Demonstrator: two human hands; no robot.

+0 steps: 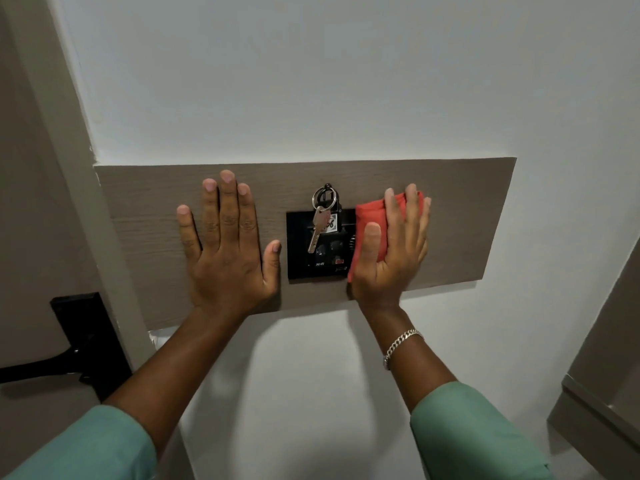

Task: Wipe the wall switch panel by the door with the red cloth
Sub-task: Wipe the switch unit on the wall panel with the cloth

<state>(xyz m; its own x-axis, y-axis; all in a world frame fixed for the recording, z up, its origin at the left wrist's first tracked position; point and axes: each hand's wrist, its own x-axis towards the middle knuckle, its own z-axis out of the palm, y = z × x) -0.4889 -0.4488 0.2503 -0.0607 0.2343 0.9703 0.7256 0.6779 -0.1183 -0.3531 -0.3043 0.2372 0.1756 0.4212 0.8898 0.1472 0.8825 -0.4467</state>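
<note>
A black switch panel (301,247) is set in a brown wooden board (467,216) on the white wall. A key on a ring (320,223) hangs from a hook over the panel's top. My right hand (394,251) presses a folded red cloth (372,211) flat against the panel's right edge and the board beside it. My left hand (228,244) lies flat on the board just left of the panel, fingers spread, holding nothing. The panel's right part is hidden by the cloth and hand.
A door with a black handle and lock plate (79,337) stands at the left, behind a grey door frame (69,168). A brown cabinet edge (602,386) juts in at the lower right. White wall surrounds the board.
</note>
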